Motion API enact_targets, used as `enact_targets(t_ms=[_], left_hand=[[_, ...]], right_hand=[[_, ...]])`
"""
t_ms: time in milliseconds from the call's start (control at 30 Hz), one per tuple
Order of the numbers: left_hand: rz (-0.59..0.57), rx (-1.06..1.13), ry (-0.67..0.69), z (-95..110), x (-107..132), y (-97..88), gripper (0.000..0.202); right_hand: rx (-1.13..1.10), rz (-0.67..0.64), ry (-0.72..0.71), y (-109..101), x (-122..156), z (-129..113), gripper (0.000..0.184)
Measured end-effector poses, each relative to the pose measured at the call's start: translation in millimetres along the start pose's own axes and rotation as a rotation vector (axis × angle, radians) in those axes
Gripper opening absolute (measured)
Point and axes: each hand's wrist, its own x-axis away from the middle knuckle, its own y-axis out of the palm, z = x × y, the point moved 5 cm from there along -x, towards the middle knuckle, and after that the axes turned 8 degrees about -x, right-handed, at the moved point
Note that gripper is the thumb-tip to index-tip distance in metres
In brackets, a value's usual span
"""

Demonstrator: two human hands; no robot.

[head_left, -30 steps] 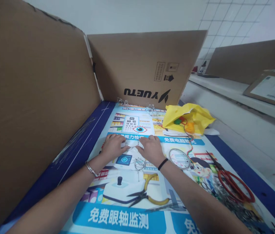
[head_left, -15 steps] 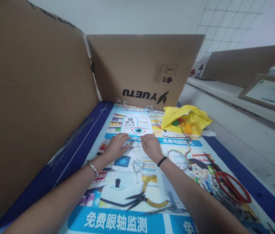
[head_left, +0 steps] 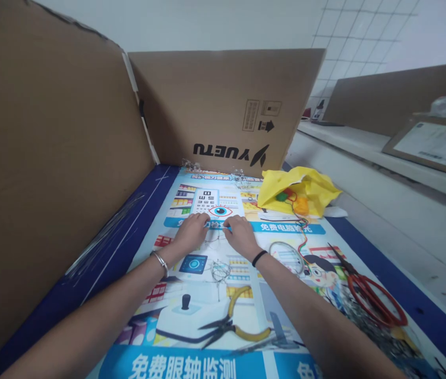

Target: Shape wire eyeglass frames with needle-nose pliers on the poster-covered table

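My left hand [head_left: 193, 231] and my right hand [head_left: 241, 235] face each other over the middle of the printed sheet, fingertips pinched a short gap apart. A thin metal wire [head_left: 217, 228] runs between them, faint against the print. Just below, towards me, a loose tangle of thin wire [head_left: 220, 270] lies on the sheet. Closer still are yellow-handled pliers [head_left: 228, 327] with their jaws apart. Beside my right wrist lies a wire coil [head_left: 286, 257]. What sits inside the pinched fingertips is mostly hidden.
Red-handled scissors [head_left: 373, 297] lie at the right by a heap of wire scraps [head_left: 368, 326]. A yellow bag [head_left: 317, 192] holds coloured thread. Straight wires [head_left: 106, 237] lie at the left. Cardboard panels [head_left: 191, 100] stand at the back and left.
Both hands stay pinched close together, and my left fingers have drawn in more tightly. The whole view has shifted slightly; the pliers, scissors and bag rest where they were.
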Motion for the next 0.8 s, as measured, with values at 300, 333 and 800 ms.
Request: enact_targets(t_ms=[300, 333, 800], left_hand=[[0.112, 0.392, -0.108, -11.2, -0.1, 5.2, 0.014], [0.104, 0.485, -0.111, -11.7, 0.4, 5.3, 0.016], [0.029, 0.606, 0.024, 14.2, 13.2, -14.7, 0.016]], right_hand=[[-0.179, 0.128, -0.102, -10.9, 5.8, -6.5, 0.004], [-0.189, 0.153, -0.134, -13.4, 7.3, -9.1, 0.006], [-0.072, 0.354, -0.526, -30.8, 24.1, -37.8, 0.013]])
